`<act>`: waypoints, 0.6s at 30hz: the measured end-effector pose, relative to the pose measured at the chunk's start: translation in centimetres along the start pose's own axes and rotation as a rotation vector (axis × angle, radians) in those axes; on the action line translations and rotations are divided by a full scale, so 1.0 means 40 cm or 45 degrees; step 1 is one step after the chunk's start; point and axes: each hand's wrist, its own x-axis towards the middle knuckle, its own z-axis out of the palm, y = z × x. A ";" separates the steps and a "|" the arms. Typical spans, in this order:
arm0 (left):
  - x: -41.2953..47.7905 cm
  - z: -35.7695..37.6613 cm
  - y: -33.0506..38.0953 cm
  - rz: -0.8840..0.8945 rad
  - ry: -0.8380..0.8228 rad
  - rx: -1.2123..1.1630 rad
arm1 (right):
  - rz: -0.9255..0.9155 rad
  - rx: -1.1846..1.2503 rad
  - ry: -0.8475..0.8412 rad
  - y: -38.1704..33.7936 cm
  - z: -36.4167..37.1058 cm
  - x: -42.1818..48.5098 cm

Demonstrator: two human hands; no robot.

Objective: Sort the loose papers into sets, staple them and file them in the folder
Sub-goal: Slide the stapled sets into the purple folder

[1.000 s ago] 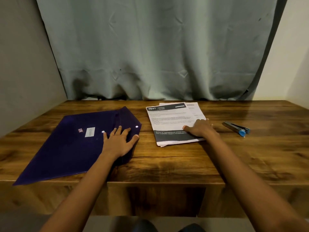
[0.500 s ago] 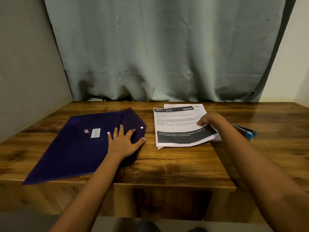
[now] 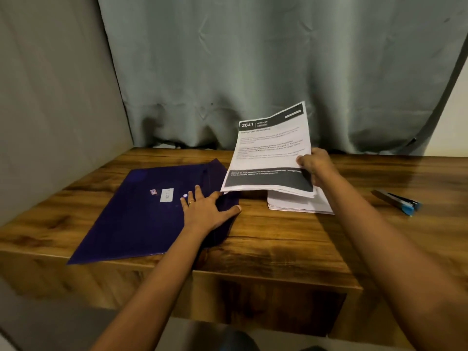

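Note:
A dark purple folder (image 3: pixel 141 211) with a white label lies flat on the left of the wooden desk. My left hand (image 3: pixel 206 211) rests flat on the folder's right end, fingers spread. My right hand (image 3: pixel 316 165) grips the right edge of a printed sheet (image 3: pixel 271 153) headed "2641" and holds it tilted up above the desk, with a few more sheets under it. A stack of white papers (image 3: pixel 298 203) stays on the desk below. A grey and blue stapler (image 3: pixel 397 201) lies to the right of the stack.
The wooden desk (image 3: pixel 278 239) ends in a front edge close to me. A grey curtain (image 3: pixel 253 72) hangs along the back and a plain wall stands at the left. Bare wood lies between the folder and the paper stack.
My right hand has taken hold of the top sheets and lifted them off the stack. My left hand has stayed on the folder. The camera has moved closer and to the right.

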 end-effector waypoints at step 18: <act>0.013 -0.072 -0.035 -0.302 0.177 -0.253 | -0.344 -0.280 0.009 0.027 0.102 -0.075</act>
